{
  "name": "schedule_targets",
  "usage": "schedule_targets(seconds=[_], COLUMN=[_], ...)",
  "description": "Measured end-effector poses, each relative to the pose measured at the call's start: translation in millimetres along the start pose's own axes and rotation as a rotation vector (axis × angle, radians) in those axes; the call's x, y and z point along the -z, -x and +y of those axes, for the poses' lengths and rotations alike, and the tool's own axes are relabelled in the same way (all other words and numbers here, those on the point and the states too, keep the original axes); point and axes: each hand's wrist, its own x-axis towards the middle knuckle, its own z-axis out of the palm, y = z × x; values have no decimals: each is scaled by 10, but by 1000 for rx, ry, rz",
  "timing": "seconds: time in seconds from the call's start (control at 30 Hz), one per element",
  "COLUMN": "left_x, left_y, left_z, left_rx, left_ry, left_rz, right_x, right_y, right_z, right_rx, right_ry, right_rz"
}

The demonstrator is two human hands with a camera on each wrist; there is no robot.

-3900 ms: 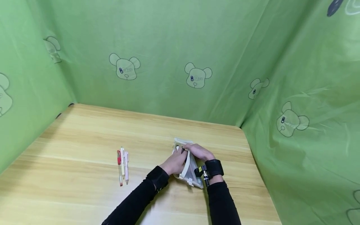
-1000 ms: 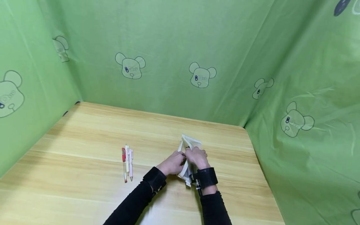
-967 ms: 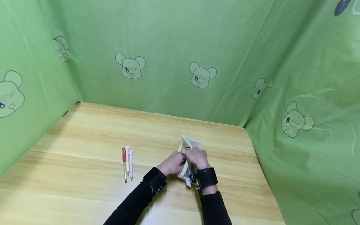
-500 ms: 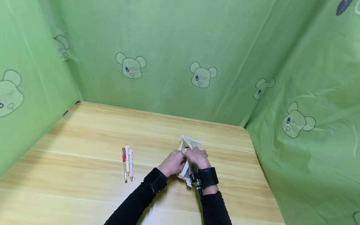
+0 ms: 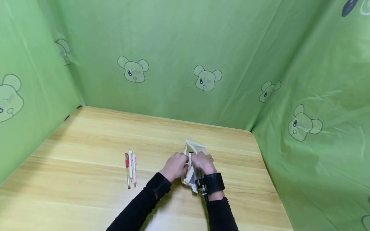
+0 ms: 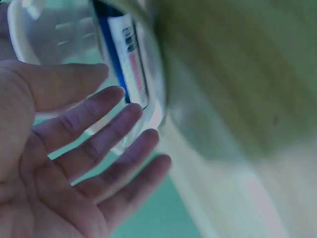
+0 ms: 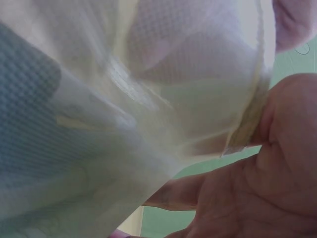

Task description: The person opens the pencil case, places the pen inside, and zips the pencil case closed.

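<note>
A translucent mesh pencil pouch (image 5: 200,147) with pale edging stands with its mouth spread, on the right half of the table. My right hand (image 5: 203,161) grips its right edge; in the right wrist view the thumb and fingers pinch the edging of the pouch (image 7: 153,119). At the left side of the mouth is my left hand (image 5: 175,165). The left wrist view shows this hand's fingers (image 6: 94,148) extended and spread, with nothing held. Just beyond the fingertips, inside the pouch, lies a blue marker with a white printed label (image 6: 130,57).
Left of the hands three pens lie side by side on the wooden table (image 5: 95,141): a red-capped one (image 5: 127,160), a cream one (image 5: 130,165) and a lilac one (image 5: 134,170). A green cloth (image 5: 167,38) with bear prints hangs around the table's back and sides.
Earlier, the left hand reached into the pouch; it has since drawn back to the mouth's left side, and its fingers have loosened. The right hand has shifted down to the pouch's right edge.
</note>
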Motion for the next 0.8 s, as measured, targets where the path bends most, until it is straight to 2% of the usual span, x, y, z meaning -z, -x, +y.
schedule_targets(seconds=[0.2, 0.33, 0.6, 0.8], left_x=[169, 312, 516, 569], left_y=[54, 96, 203, 297], left_z=[61, 114, 103, -12], left_rx=[97, 161, 315, 360], left_ry=[-136, -177, -173, -189], left_rz=[81, 102, 105, 104], right_x=[7, 18, 2, 3], right_y=[-3, -2, 0, 1], right_z=[7, 12, 18, 30], right_rx=[3, -3, -19, -10], right_ry=[13, 8, -13, -21], right_rz=[-8, -12, -30, -39])
